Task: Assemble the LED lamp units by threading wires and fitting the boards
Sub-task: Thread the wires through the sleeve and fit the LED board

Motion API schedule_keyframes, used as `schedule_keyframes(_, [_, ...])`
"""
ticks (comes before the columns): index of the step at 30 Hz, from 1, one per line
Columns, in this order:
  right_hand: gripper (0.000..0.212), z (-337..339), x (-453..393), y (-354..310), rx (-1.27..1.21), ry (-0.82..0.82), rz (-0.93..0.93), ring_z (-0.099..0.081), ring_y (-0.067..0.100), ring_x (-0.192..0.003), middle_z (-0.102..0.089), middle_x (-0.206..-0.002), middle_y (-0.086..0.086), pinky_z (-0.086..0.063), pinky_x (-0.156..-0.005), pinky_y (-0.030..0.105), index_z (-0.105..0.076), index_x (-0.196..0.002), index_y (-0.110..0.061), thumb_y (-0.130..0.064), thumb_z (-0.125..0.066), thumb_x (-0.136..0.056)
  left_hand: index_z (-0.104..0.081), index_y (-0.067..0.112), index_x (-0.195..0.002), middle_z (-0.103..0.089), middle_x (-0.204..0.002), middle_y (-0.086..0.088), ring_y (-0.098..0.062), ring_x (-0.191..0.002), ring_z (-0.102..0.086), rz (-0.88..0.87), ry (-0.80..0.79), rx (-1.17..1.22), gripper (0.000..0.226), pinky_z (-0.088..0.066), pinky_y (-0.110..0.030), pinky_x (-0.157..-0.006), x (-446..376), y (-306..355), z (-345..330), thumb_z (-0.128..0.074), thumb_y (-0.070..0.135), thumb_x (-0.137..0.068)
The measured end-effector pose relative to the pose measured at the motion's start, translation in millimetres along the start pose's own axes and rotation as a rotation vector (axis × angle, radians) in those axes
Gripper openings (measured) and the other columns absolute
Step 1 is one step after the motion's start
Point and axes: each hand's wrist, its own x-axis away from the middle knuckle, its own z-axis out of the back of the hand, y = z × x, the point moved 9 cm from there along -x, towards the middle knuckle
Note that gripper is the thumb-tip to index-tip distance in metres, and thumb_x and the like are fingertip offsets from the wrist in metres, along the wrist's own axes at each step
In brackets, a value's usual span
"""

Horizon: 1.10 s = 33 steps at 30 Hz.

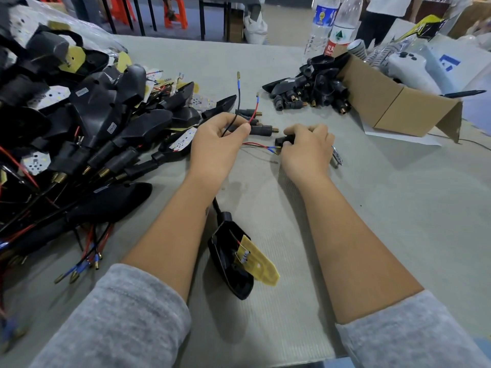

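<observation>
My left hand (218, 140) pinches a black and a red wire (240, 102) that rise from its fingertips, each ending in a brass tip. My right hand (308, 148) grips a small black stem connector (283, 140) close to the tips of a second red and blue wire pair (261, 147) lying between the hands. A few black threaded stems (261, 130) lie just beyond my left hand. Near me, between my forearms, a black lamp housing (229, 261) lies open with a yellow circuit board (256, 261) tilted out of it.
A big heap of black lamp units with boards and wires (79, 123) fills the left side of the grey table. A pile of black connectors (313, 91) sits by a cardboard box (393, 102) at the back right. Two plastic bottles (332, 25) stand behind it.
</observation>
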Motion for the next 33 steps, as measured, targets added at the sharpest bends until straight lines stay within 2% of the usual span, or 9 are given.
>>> schedule_keyframes(3, [0.019, -1.1, -0.1, -1.9, 0.041, -0.021, 0.013, -0.037, 0.028, -0.118, -0.051, -0.122, 0.004, -0.025, -0.087, 0.031, -0.06, -0.109, -0.024, -0.017, -0.048, -0.096, -0.068, 0.024, -0.086, -0.061, -0.065, 0.018, 0.005, -0.059, -0.048, -0.017, -0.009, 0.019, 0.018, -0.041, -0.006, -0.062, 0.9, 2.1, 0.1, -0.062, 0.009, -0.091])
schedule_keyframes(10, [0.019, -2.2, 0.3, -1.4, 0.061, -0.051, 0.006, -0.041, 0.029, -0.118, -0.052, -0.123, 0.007, -0.031, -0.095, 0.036, -0.06, -0.113, -0.023, -0.024, -0.05, -0.097, -0.065, 0.021, -0.089, -0.061, -0.068, 0.006, -0.003, -0.063, -0.056, 0.017, 0.002, -0.08, 0.018, -0.05, -0.023, -0.072, -0.8, -4.0, 0.6, -0.053, 0.009, -0.095])
schedule_keyframes(14, [0.007, 7.5, 2.7, -0.4, -0.484, 0.043, -0.089, -0.06, 0.011, -0.084, -0.062, -0.104, 0.001, -0.045, -0.071, 0.027, -0.061, -0.098, -0.025, -0.023, -0.06, -0.09, -0.068, 0.018, -0.088, -0.068, -0.083, 0.002, -0.012, -0.081, -0.061, 0.021, 0.007, -0.151, 0.019, -0.049, -0.025, -0.084, -2.1, -4.8, 0.7, -0.053, 0.006, -0.092])
schedule_keyframes(16, [0.013, 10.6, 5.8, 1.5, -0.76, 0.082, -0.156, -0.056, 0.005, -0.064, -0.062, -0.086, -0.004, -0.045, -0.062, 0.023, -0.059, -0.089, -0.025, -0.015, -0.067, -0.084, -0.068, 0.018, -0.085, -0.062, -0.072, 0.008, -0.004, -0.067, -0.053, 0.027, -0.006, -0.149, 0.023, -0.045, -0.02, -0.071, -3.0, -6.3, -0.7, -0.052, 0.003, -0.09])
schedule_keyframes(18, [0.02, 9.4, 7.1, 2.2, -0.916, 0.083, -0.188, -0.055, 0.01, -0.066, -0.061, -0.08, -0.003, -0.048, -0.064, 0.024, -0.06, -0.084, -0.023, -0.006, -0.07, -0.08, -0.069, 0.021, -0.081, -0.051, -0.054, 0.014, -0.001, -0.051, -0.04, 0.054, -0.014, -0.154, 0.025, -0.035, -0.016, -0.053, -3.9, -10.0, -1.5, -0.052, 0.003, -0.086])
schedule_keyframes(21, [0.023, 4.6, 7.6, 0.2, -1.06, 0.031, -0.195, -0.055, 0.009, -0.069, -0.062, -0.081, -0.001, -0.046, -0.066, 0.019, -0.064, -0.09, -0.017, 0.003, -0.068, -0.08, -0.07, 0.022, -0.078, -0.045, -0.047, 0.012, -0.004, -0.047, -0.034, 0.077, -0.035, -0.148, 0.02, -0.029, -0.019, -0.048, -3.7, -13.1, -3.3, -0.057, 0.01, -0.085])
schedule_keyframes(25, [0.027, -3.8, 7.0, -4.7, -1.241, -0.055, -0.216, -0.052, 0.007, -0.065, -0.06, -0.085, 0.002, -0.042, -0.061, 0.017, -0.06, -0.1, -0.014, 0.007, -0.064, -0.085, -0.072, 0.021, -0.08, -0.059, -0.061, 0.015, 0.001, -0.057, -0.047, 0.024, -0.058, -0.111, 0.01, -0.041, -0.016, -0.06, -1.2, -9.2, -4.2, -0.066, 0.02, -0.087])
schedule_keyframes(30, [0.01, -15.2, 7.2, -5.1, -1.37, -0.12, -0.314, -0.041, 0.004, -0.047, -0.059, -0.075, 0.005, -0.034, -0.045, 0.016, -0.059, -0.085, -0.009, -0.007, -0.068, -0.089, -0.075, 0.02, -0.086, -0.068, -0.075, 0.011, 0.007, -0.064, -0.055, 0.011, -0.096, -0.078, 0.014, -0.042, -0.009, -0.066, -1.1, -7.7, -8.1, -0.067, 0.008, -0.087])
schedule_keyframes(33, [0.019, -16.6, 6.8, -1.9, -1.407, -0.111, -0.354, -0.035, 0.005, -0.044, -0.056, -0.065, 0.001, -0.029, -0.041, 0.016, -0.059, -0.077, -0.011, -0.019, -0.068, -0.09, -0.074, 0.02, -0.083, -0.07, -0.079, -0.009, -0.007, -0.066, -0.052, 0.037, -0.088, -0.102, 0.022, -0.039, -0.017, -0.064, -1.0, -9.2, -7.9, -0.062, 0.001, -0.084])
